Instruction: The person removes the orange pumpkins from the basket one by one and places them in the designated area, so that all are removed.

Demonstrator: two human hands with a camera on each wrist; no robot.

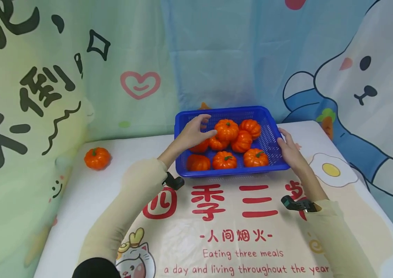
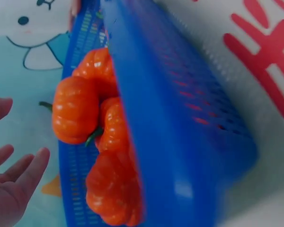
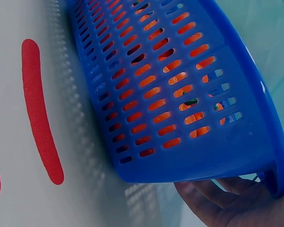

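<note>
Several small orange pumpkins (image 1: 226, 129) with green stems lie in a blue plastic basket (image 1: 200, 173) toward the back of the table. Over the basket's left part is my left hand (image 1: 196, 131), its thumb and fingers spread apart and nothing between them. In the left wrist view, that hand (image 2: 16, 184) appears apart from the pumpkins (image 2: 75, 109). My right hand (image 1: 290, 150) holds the basket's right end by the rim. The right wrist view shows its fingers (image 3: 203, 201) beneath the rim; the thumb is out of view there.
One more pumpkin (image 1: 97, 158) sits alone on the table at the left. Behind the table hangs a printed curtain (image 1: 214, 58). Red lettering and drawings cover the tablecloth (image 1: 238, 239) in front of the basket.
</note>
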